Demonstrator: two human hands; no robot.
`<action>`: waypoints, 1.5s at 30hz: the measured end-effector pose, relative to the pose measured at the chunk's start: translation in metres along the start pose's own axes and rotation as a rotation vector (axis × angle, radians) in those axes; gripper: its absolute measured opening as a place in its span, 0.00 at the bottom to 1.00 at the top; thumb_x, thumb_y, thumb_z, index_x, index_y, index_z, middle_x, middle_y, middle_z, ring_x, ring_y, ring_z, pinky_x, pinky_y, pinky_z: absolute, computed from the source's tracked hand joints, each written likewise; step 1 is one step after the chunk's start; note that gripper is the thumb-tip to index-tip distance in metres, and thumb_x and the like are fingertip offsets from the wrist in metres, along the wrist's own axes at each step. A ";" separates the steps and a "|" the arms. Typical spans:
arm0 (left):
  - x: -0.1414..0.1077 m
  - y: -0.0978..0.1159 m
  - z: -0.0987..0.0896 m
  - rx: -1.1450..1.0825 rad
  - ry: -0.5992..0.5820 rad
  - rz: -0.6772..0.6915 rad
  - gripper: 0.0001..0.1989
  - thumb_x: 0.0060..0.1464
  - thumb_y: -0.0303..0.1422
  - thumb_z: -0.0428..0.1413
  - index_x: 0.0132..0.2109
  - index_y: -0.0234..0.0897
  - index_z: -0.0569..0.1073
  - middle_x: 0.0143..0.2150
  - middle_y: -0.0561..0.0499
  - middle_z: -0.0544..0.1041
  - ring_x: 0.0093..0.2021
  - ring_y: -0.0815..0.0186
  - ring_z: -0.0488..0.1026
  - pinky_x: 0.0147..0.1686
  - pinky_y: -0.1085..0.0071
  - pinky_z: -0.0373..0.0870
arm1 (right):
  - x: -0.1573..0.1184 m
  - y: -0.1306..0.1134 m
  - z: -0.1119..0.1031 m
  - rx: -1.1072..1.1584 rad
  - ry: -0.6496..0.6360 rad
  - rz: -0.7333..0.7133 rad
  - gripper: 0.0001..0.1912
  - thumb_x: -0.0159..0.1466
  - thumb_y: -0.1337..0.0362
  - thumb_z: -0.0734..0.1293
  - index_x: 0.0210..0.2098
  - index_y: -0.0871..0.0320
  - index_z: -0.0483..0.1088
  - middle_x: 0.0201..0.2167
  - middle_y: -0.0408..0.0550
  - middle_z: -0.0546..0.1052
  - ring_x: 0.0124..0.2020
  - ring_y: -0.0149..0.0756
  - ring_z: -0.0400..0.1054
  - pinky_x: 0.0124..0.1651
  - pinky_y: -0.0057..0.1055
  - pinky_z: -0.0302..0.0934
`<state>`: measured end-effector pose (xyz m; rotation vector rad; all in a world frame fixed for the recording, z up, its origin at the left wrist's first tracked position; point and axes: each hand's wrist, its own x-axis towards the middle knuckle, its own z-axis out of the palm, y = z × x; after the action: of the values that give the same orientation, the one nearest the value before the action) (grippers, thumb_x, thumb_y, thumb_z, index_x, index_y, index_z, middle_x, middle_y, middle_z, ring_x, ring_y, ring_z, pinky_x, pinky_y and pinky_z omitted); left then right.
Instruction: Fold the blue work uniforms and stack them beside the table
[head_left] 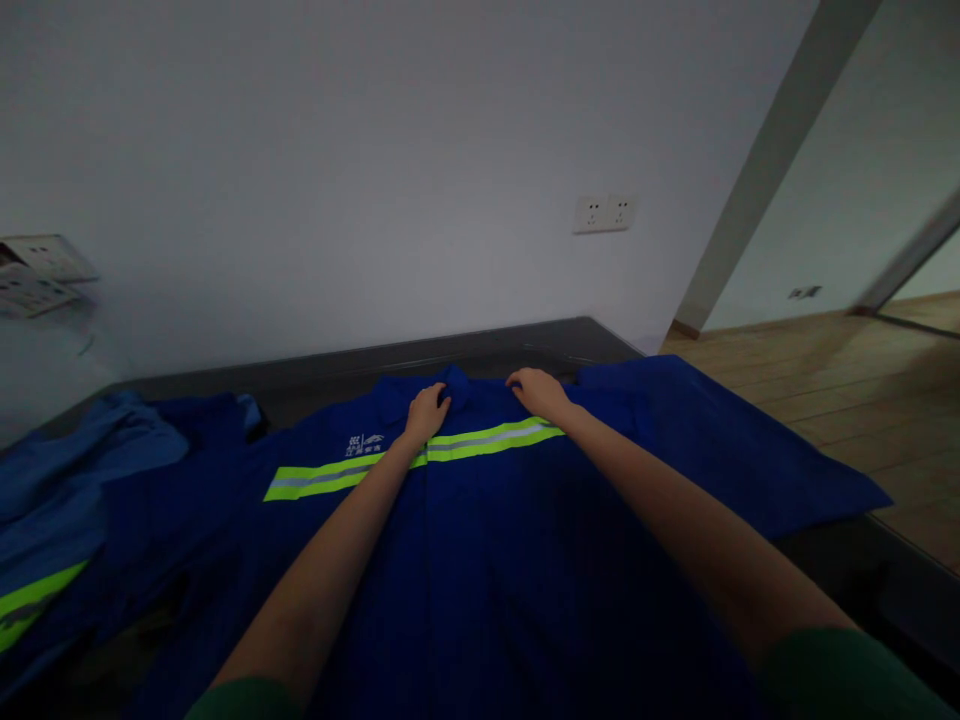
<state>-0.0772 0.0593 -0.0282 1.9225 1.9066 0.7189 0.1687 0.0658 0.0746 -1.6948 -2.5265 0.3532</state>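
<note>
A dark blue work jacket (465, 520) lies spread front side up on a dark table, with a yellow-green and silver stripe across the chest and a white logo at its left. My left hand (427, 412) is at the collar, its fingers curled and pinched on the jacket's cloth. Over the upper edge of the jacket, right of the collar, my right hand (538, 392) rests with bent fingers; whether cloth is between its fingertips is too small to tell. The lower part of the jacket fades into shadow between my forearms.
Crumpled blue garments (52, 480) with another yellow-green stripe lie at the left. The table's dark edge (585, 335) runs along a pale wall with sockets (604, 213). A blue sleeve or cloth (720, 450) spreads to the right, beside a wooden floor.
</note>
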 end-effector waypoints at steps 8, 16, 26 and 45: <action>0.000 -0.004 0.001 0.036 0.001 0.018 0.21 0.58 0.29 0.49 0.58 0.30 0.68 0.55 0.38 0.73 0.56 0.53 0.69 0.57 0.61 0.63 | 0.023 -0.032 0.070 -0.009 -0.036 0.037 0.22 0.70 0.61 0.55 0.61 0.56 0.62 0.65 0.54 0.60 0.65 0.54 0.51 0.61 0.57 0.48; -0.002 -0.002 0.001 0.070 -0.004 0.006 0.20 0.59 0.28 0.49 0.58 0.30 0.68 0.57 0.39 0.72 0.57 0.56 0.68 0.57 0.63 0.62 | 0.031 -0.045 0.067 0.005 -0.014 -0.017 0.21 0.68 0.68 0.55 0.59 0.57 0.64 0.58 0.54 0.69 0.61 0.46 0.60 0.61 0.48 0.52; -0.004 0.002 -0.002 0.127 -0.030 0.055 0.22 0.61 0.27 0.48 0.62 0.39 0.64 0.57 0.42 0.72 0.58 0.55 0.67 0.55 0.60 0.63 | 0.080 -0.056 0.045 -0.161 -0.173 -0.190 0.28 0.69 0.70 0.51 0.66 0.42 0.52 0.55 0.53 0.71 0.53 0.46 0.69 0.50 0.39 0.62; -0.012 0.010 -0.007 0.092 0.040 0.049 0.18 0.58 0.23 0.50 0.54 0.40 0.68 0.45 0.44 0.72 0.49 0.58 0.69 0.48 0.64 0.66 | 0.131 -0.068 0.030 -0.249 -0.438 -0.110 0.17 0.68 0.61 0.60 0.56 0.55 0.66 0.48 0.54 0.77 0.40 0.39 0.75 0.40 0.32 0.67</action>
<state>-0.0728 0.0458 -0.0180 2.0312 1.9537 0.6999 0.0510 0.1573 0.0530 -1.7022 -3.0789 0.4625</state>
